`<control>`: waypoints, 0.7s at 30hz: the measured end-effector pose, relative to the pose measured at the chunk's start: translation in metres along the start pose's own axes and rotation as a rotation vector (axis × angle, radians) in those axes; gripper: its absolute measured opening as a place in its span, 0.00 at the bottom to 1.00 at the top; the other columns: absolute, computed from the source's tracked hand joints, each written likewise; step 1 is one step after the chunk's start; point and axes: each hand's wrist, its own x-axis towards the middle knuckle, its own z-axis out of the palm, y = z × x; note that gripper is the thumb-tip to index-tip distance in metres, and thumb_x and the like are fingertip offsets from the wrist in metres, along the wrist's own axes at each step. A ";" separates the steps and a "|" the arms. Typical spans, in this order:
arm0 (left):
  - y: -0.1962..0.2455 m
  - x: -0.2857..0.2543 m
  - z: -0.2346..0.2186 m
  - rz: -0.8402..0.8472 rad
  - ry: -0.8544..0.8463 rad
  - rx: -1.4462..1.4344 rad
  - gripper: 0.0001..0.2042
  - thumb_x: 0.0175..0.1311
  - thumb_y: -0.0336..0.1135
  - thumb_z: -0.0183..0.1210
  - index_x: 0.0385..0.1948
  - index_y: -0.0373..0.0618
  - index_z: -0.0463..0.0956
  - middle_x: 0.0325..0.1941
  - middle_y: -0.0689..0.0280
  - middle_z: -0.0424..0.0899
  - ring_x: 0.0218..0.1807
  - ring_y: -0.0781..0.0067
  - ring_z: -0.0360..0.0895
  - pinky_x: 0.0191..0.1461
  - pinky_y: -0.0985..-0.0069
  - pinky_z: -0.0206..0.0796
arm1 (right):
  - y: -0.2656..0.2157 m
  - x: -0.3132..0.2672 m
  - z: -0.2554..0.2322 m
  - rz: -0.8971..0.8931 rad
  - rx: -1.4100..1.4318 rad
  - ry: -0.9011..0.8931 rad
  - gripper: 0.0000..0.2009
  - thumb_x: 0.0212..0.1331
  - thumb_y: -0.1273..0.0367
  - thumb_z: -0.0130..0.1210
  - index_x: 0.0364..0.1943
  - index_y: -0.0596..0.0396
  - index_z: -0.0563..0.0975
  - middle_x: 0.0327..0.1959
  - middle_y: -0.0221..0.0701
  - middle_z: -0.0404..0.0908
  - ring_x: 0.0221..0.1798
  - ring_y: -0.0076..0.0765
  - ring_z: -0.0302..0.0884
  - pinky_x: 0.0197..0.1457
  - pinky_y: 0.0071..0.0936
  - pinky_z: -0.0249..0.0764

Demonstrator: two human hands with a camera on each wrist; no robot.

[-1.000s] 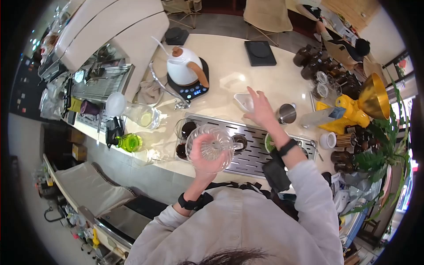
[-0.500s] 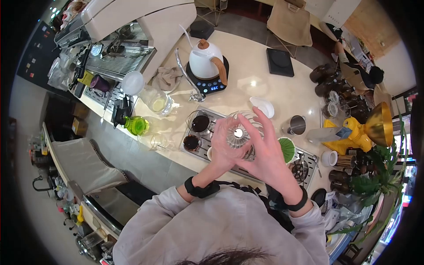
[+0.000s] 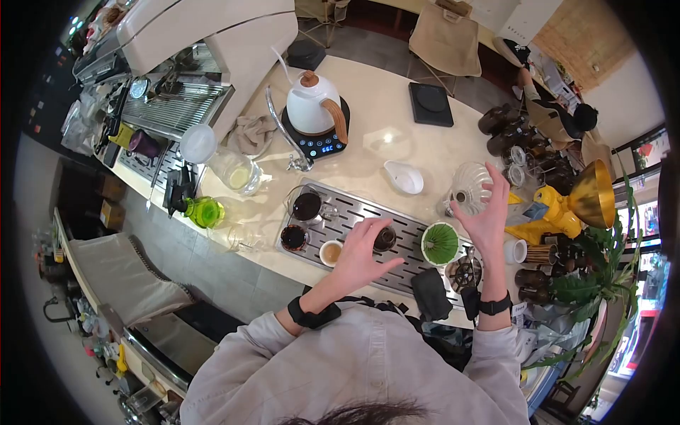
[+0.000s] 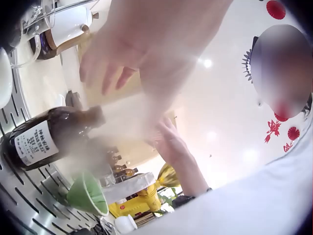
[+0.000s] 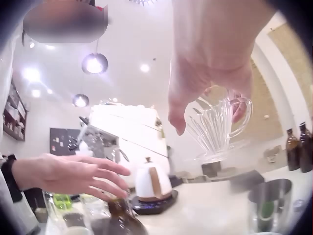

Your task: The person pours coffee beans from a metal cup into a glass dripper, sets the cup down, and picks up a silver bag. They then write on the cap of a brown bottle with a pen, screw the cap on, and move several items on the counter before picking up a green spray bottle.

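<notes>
My right hand (image 3: 489, 216) grips a clear ribbed glass coffee dripper (image 3: 469, 185) beyond the right end of the metal drip tray (image 3: 340, 205). In the right wrist view, the dripper (image 5: 212, 129) hangs base down, its looped handle beside the fingers. My left hand (image 3: 354, 261) holds nothing, fingers spread above the tray beside a brown glass bottle (image 3: 384, 239). That bottle (image 4: 36, 142) bears a white label in the left wrist view. Between the hands on the tray sits a green cone-shaped dripper (image 3: 440, 244). A metal cup (image 5: 269, 208) stands below the held dripper, partly hidden by it in the head view.
A small cup of brown liquid (image 3: 331, 253) and glass vessels of dark liquid (image 3: 307, 207) occupy the tray's left part. Behind it are a white dish (image 3: 404, 177) and a kettle (image 3: 313, 106) on its base. A yellow grinder (image 3: 559, 212) and brown jars (image 3: 496, 122) stand at the right.
The glass dripper passed from my left hand, through both hands, into my right, and moved rightward. My left hand has let go and now hovers over the tray. The head view has shifted.
</notes>
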 end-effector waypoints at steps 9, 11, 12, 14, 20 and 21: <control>-0.021 -0.006 0.018 0.048 0.082 0.064 0.23 0.53 0.30 0.72 0.52 0.42 0.78 0.50 0.56 0.78 0.53 0.51 0.77 0.56 0.62 0.71 | 0.051 -0.012 0.022 0.075 -0.034 0.023 0.49 0.38 0.69 0.77 0.71 0.46 0.64 0.63 0.42 0.64 0.57 0.44 0.71 0.61 0.39 0.74; -0.024 -0.005 0.017 0.042 0.093 0.047 0.21 0.53 0.29 0.72 0.50 0.41 0.79 0.49 0.56 0.79 0.52 0.51 0.78 0.55 0.63 0.72 | 0.055 -0.012 0.022 0.062 -0.012 0.021 0.49 0.37 0.68 0.78 0.71 0.46 0.64 0.65 0.44 0.63 0.60 0.46 0.70 0.63 0.40 0.73; -0.023 -0.004 0.016 0.040 0.096 0.046 0.20 0.53 0.29 0.72 0.49 0.41 0.80 0.48 0.56 0.80 0.51 0.52 0.78 0.55 0.64 0.72 | 0.056 -0.012 0.021 0.056 -0.004 0.023 0.50 0.37 0.68 0.78 0.71 0.46 0.64 0.66 0.45 0.63 0.62 0.47 0.70 0.64 0.40 0.72; -0.021 -0.001 0.018 0.038 0.098 0.048 0.18 0.53 0.29 0.71 0.47 0.40 0.81 0.48 0.57 0.80 0.51 0.52 0.78 0.55 0.63 0.72 | 0.058 -0.012 0.024 -0.024 -0.104 0.042 0.51 0.36 0.67 0.79 0.72 0.46 0.63 0.68 0.47 0.62 0.65 0.49 0.67 0.66 0.41 0.72; -0.025 0.000 0.020 0.083 0.076 0.082 0.17 0.53 0.28 0.71 0.46 0.38 0.81 0.46 0.56 0.80 0.49 0.51 0.77 0.54 0.60 0.71 | 0.025 -0.044 -0.003 -0.131 -0.185 0.212 0.40 0.42 0.69 0.76 0.65 0.50 0.71 0.64 0.45 0.70 0.64 0.53 0.71 0.63 0.43 0.73; -0.024 0.000 0.018 0.111 0.070 0.120 0.17 0.53 0.27 0.71 0.46 0.38 0.81 0.46 0.56 0.80 0.49 0.51 0.77 0.54 0.60 0.71 | 0.019 -0.055 -0.008 -0.154 -0.129 0.244 0.37 0.44 0.70 0.75 0.63 0.50 0.73 0.62 0.43 0.72 0.62 0.54 0.72 0.62 0.43 0.73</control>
